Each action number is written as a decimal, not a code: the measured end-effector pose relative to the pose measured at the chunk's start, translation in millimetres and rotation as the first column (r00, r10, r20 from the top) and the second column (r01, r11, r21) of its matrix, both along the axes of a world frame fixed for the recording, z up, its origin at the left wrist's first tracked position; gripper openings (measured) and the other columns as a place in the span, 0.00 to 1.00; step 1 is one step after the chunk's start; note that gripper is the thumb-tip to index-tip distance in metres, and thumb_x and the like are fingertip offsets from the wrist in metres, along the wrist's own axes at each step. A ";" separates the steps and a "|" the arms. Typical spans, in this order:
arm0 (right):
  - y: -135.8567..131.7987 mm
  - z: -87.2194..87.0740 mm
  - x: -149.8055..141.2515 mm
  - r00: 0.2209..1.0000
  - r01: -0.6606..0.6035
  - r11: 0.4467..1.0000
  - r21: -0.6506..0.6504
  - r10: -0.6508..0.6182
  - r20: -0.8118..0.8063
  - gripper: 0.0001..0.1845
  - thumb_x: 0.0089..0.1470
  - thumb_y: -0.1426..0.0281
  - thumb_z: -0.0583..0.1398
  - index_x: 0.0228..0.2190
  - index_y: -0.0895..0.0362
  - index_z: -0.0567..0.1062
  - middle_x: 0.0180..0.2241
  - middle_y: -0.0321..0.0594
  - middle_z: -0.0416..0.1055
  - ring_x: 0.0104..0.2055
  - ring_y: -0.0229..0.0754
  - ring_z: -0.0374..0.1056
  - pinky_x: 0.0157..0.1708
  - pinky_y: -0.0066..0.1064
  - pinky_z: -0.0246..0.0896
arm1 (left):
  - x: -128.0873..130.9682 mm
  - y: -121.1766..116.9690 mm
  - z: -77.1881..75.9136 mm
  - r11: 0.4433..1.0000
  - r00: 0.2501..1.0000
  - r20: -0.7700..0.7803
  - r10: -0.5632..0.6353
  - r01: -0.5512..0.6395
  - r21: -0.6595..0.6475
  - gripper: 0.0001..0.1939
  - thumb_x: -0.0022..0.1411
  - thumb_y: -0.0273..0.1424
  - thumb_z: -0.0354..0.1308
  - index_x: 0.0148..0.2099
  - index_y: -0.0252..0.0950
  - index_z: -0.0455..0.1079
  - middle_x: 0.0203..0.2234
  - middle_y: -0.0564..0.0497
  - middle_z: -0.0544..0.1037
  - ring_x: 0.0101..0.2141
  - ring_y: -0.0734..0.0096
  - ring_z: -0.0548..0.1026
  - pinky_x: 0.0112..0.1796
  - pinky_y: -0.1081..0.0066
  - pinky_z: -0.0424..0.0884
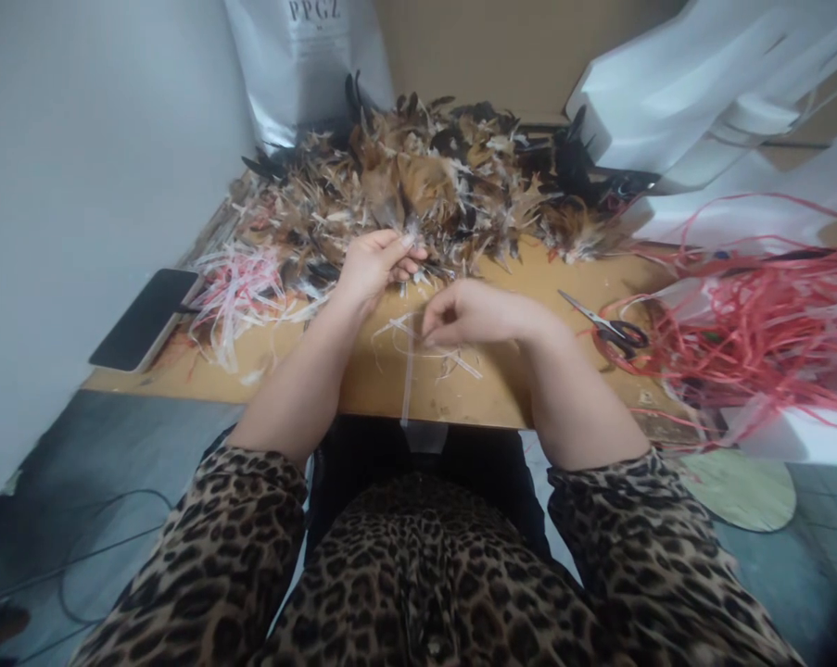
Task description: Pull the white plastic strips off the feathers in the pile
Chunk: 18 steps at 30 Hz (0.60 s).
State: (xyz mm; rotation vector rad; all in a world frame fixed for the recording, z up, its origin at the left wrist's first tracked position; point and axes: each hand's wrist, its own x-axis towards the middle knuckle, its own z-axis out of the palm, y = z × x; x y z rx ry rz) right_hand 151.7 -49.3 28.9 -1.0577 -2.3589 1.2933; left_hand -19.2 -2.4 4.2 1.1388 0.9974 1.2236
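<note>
My left hand (382,266) is closed in a pinch on the base of a small bunch of brown and white feathers (418,190), which stands out against the pile behind it. To its right and slightly nearer me, my right hand (477,313) has its fingers curled together, with a thin white plastic strip (452,352) at the fingertips. Blur hides exactly how the strip sits in those fingers. Below and between the hands, another white strip (409,375) hangs toward the table's front edge.
A heap of feathers (321,199) covers the back of the wooden table (474,398). Scissors (602,324) lie at right beside red and white plastic strips (758,324). On the left are more strips (241,287) and a phone (144,320). Behind stands a silvery bag (313,74).
</note>
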 end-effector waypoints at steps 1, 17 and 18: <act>-3.2 -2.4 -6.2 0.995 -0.049 0.998 0.037 0.045 0.093 0.04 0.44 0.68 0.66 0.25 0.57 0.80 0.22 0.35 0.73 0.23 0.33 0.62 0.26 0.29 0.52 | 0.3 0.1 -0.5 1.000 1.000 -0.008 -0.002 0.002 0.007 0.14 0.56 0.38 0.65 0.32 0.30 0.72 0.28 0.48 0.81 0.20 0.85 0.72 0.22 0.83 0.66; 10.0 3.3 6.7 0.907 0.090 0.933 -0.348 -0.221 -0.359 0.08 0.43 0.69 0.65 0.26 0.58 0.71 0.23 0.36 0.75 0.17 0.30 0.62 0.17 0.23 0.53 | 0.7 -15.7 8.2 0.896 0.931 -0.224 0.289 -0.180 0.406 0.10 0.56 0.29 0.63 0.23 0.36 0.74 0.23 0.51 0.77 0.31 0.74 0.75 0.35 0.77 0.69; 13.1 3.0 10.1 0.866 0.117 0.919 -0.376 -0.280 -0.415 0.11 0.43 0.68 0.66 0.26 0.59 0.71 0.23 0.36 0.75 0.16 0.29 0.61 0.15 0.22 0.51 | 1.4 -14.9 8.9 0.914 0.945 -0.201 0.259 -0.172 0.368 0.09 0.56 0.30 0.63 0.24 0.35 0.75 0.23 0.51 0.77 0.29 0.75 0.74 0.33 0.77 0.69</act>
